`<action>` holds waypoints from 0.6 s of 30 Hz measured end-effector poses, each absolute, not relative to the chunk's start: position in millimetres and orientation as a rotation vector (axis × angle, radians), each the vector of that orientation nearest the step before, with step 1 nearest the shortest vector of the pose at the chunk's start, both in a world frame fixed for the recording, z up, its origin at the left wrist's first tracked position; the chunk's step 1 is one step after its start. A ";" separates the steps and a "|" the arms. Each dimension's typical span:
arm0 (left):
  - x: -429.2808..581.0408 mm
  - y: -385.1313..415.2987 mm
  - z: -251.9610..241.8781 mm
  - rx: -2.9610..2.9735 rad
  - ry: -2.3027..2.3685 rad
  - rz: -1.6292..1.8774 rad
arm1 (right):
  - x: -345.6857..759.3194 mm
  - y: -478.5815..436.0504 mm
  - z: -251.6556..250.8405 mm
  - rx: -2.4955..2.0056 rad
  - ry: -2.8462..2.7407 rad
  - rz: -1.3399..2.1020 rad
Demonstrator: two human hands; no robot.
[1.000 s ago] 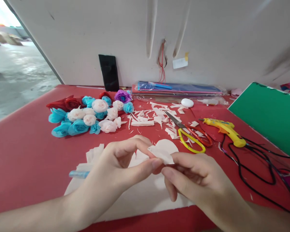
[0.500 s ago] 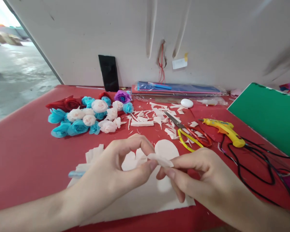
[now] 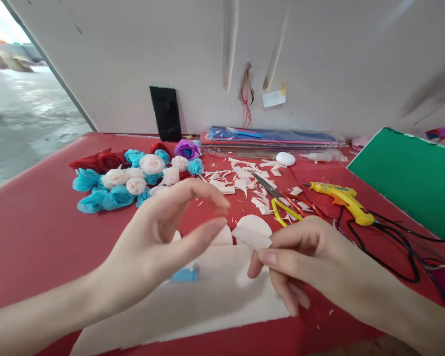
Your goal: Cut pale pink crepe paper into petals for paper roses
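A small white paper petal (image 3: 251,238) is pinched between the thumb and fingers of my right hand (image 3: 311,262). My left hand (image 3: 159,247) hovers to its left, thumb and forefinger apart, holding nothing. Below both hands a large white paper sheet (image 3: 207,306) lies on the red tabletop (image 3: 44,222). Rounded white paper pieces (image 3: 254,223) rest at its far edge, one right behind the held petal. A light blue piece (image 3: 185,275) lies on the sheet, partly hidden by my left hand.
Crepe paper flowers (image 3: 120,195) cluster at the back left. White scraps (image 3: 240,173) surround scissors (image 3: 269,185) in the middle. A yellow glue gun (image 3: 343,198) with black cables and a green board (image 3: 411,183) are at right. A phone (image 3: 166,113) leans on the wall.
My left hand has let go of the white petal and drawn back to the left, opening its fingers. My right hand still holds the petal, slightly farther right.
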State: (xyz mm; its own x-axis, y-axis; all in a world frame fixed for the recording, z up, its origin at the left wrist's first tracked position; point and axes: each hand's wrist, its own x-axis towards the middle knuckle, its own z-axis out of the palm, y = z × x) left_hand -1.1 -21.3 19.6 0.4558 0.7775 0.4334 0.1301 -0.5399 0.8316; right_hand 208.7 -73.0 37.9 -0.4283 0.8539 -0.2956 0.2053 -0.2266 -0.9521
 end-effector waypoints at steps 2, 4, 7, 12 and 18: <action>-0.8 -19.4 19.4 2.192 0.610 1.153 | 209.1 -71.2 37.3 -1.229 -1.435 1.807; 0.2 -18.5 19.1 2.330 0.499 1.094 | 208.2 -70.1 36.5 -1.204 -1.333 1.891; 2.6 -18.3 19.3 2.356 0.443 1.025 | 205.8 -70.0 35.8 -1.178 -1.209 2.020; 1.5 -20.2 20.3 2.457 0.404 1.041 | 203.7 -70.2 35.3 -1.119 -1.112 2.154; -1.9 -20.5 18.7 2.541 0.492 1.046 | 204.3 -69.8 31.3 -1.105 -1.094 2.158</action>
State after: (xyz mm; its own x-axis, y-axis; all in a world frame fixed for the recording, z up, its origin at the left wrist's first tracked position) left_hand -1.9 -20.5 18.7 0.6675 0.4395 0.6011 0.1824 -0.8791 0.4403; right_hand 204.3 -69.8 31.3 -0.5609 0.6980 -0.4451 -0.0539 -0.5673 -0.8218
